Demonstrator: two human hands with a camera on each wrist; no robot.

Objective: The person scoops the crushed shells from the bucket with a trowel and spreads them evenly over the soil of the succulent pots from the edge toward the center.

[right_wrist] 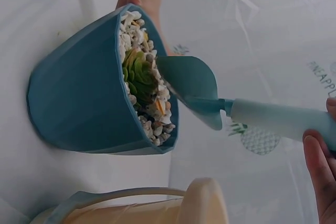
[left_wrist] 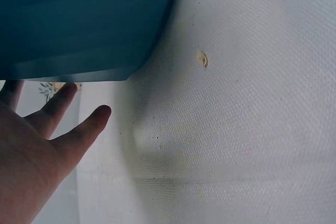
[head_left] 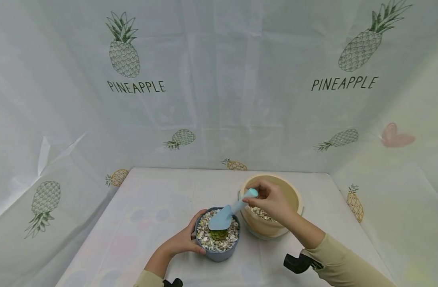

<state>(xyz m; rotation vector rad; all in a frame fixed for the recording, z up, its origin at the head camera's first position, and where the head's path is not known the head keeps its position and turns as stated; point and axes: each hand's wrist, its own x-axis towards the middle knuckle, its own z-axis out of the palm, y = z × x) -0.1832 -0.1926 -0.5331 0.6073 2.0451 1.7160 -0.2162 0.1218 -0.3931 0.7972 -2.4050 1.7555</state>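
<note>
A blue flowerpot [head_left: 220, 255] holds pale pebbles [head_left: 206, 235] around a green succulent [right_wrist: 139, 74]. My left hand [head_left: 184, 240] holds the pot's left side, thumb at the front and index finger by the rim. In the left wrist view, the other fingers [left_wrist: 86, 129] spread beside the pot's wall. My right hand [head_left: 272, 201] pinches the handle of a light blue trowel [head_left: 221, 218] between thumb and fingers. The trowel's blade points down at the pot, its tip right by the pebbles and the succulent, partly covering the plant in the head view.
Just right of the flowerpot stands a cream bucket [head_left: 295, 191] with more pebbles [head_left: 262, 214] inside and a handle at its side; my right forearm passes over its rim. A white cloth [head_left: 161, 187] covers the table. Behind hangs a pineapple-print curtain [head_left: 222, 99].
</note>
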